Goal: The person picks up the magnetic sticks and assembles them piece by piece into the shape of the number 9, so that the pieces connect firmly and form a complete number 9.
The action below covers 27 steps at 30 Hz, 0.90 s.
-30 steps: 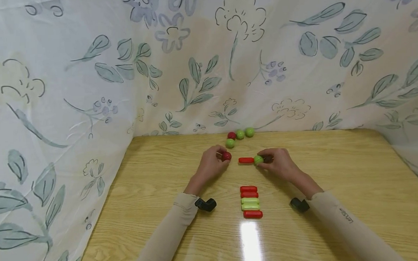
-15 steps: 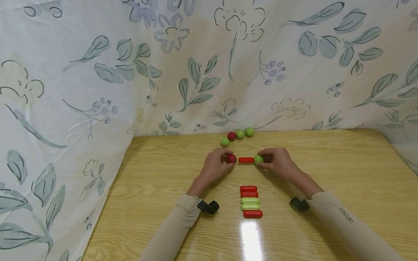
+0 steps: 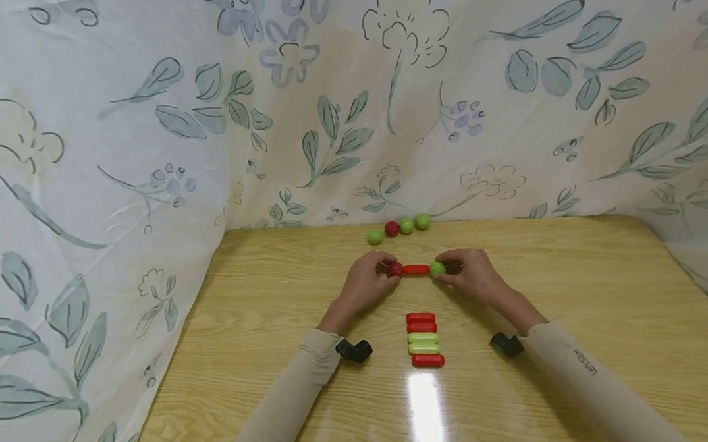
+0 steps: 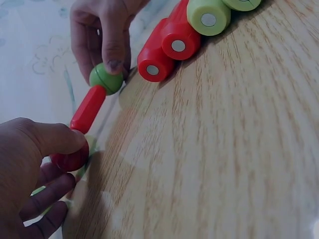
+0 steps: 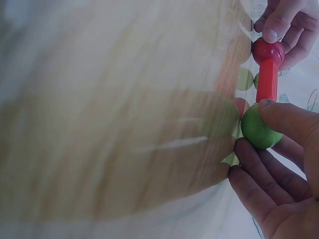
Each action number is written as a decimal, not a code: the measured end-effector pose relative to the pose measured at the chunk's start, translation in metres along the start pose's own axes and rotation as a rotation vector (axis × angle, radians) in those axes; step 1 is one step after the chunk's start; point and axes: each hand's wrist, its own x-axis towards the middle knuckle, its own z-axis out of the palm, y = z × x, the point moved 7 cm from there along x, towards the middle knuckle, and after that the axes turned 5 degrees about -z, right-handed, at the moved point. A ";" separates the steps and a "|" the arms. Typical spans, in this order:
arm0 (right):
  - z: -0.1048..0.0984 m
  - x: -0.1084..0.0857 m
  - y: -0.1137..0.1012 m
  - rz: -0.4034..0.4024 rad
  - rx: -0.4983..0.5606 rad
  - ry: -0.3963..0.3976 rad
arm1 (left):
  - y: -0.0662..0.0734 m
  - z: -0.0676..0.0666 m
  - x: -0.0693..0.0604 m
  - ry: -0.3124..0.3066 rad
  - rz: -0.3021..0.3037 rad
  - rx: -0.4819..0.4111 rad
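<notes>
Nearest us on the desk (image 3: 570, 271), three red bars (image 3: 428, 360) and two yellow-green bars (image 3: 423, 337) lie side by side; we could scatter them by drawing back low. Farther out, our left hand (image 3: 365, 283) pinches a dark red ball (image 3: 395, 269) and our right hand (image 3: 474, 275) a grooved green ball (image 3: 436, 268); the single red bar (image 3: 416, 270) touches both, short of the desk's far edge. Pushing off its axis could skew it; letting go before it holds might send a ball rolling. Along that far edge sit three loose green balls (image 3: 406, 225) and one loose red ball (image 3: 392, 228), which a careless left-hand brush could dislodge.
</notes>
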 end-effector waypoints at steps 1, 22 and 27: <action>0.000 0.000 0.000 -0.001 0.000 -0.001 | 0.000 0.000 0.000 -0.001 0.001 0.001; 0.001 0.001 0.001 -0.002 -0.026 0.007 | 0.046 0.009 -0.036 -0.196 0.186 0.117; 0.002 0.001 0.002 0.010 -0.022 -0.003 | 0.050 0.018 -0.040 -0.316 0.144 0.159</action>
